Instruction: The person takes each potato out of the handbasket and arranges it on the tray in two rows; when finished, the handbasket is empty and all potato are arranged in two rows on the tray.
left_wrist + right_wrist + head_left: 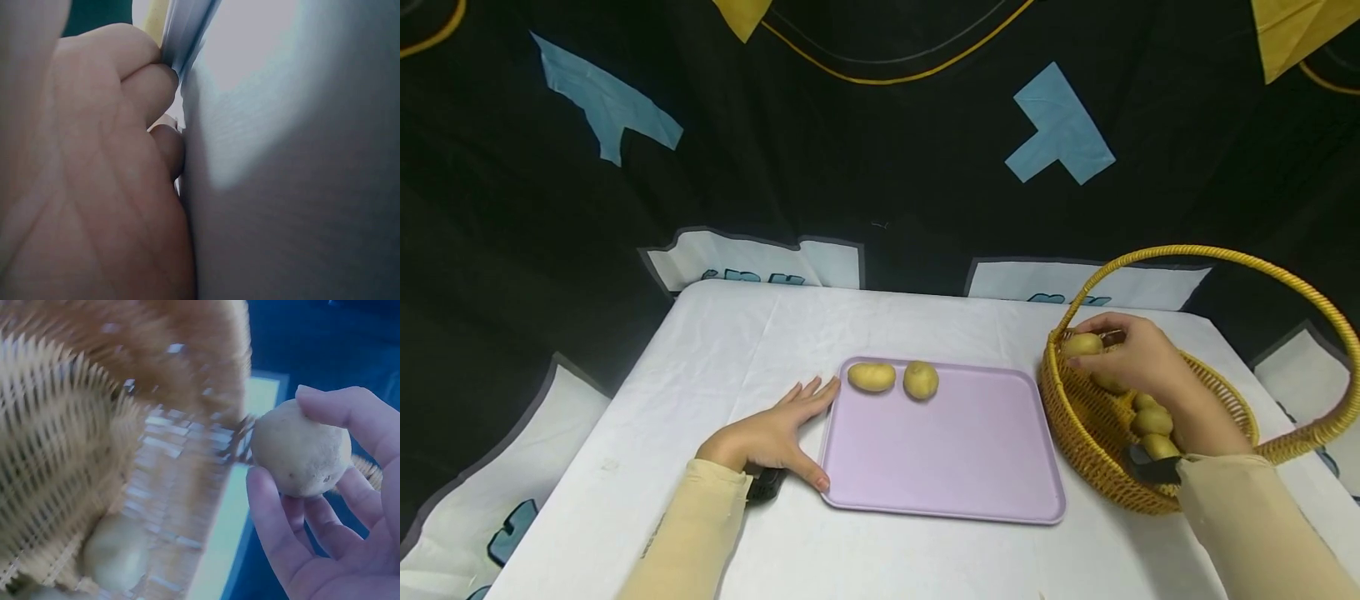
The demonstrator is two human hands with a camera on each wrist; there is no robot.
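Note:
My right hand [1131, 358] holds a potato [1083, 345] over the left rim of a wicker basket [1075, 442]. In the right wrist view, thumb and fingers grip that round potato [301, 449] with the woven wall beside it. Several more potatoes [1152, 421] lie inside the basket, partly behind the right wrist. On a lilac tray [940, 450], an oblong potato [872, 377] and a rounder potato [921, 380] lie side by side near the far left corner. With fingers spread, my left hand [775, 433] rests at the tray's left edge, thumb touching the near corner.
A tall arched handle [1217, 252] rises over the basket at the right. White cloth [737, 333] covers the table. Behind it hangs a black curtain [880, 167] with blue and yellow shapes.

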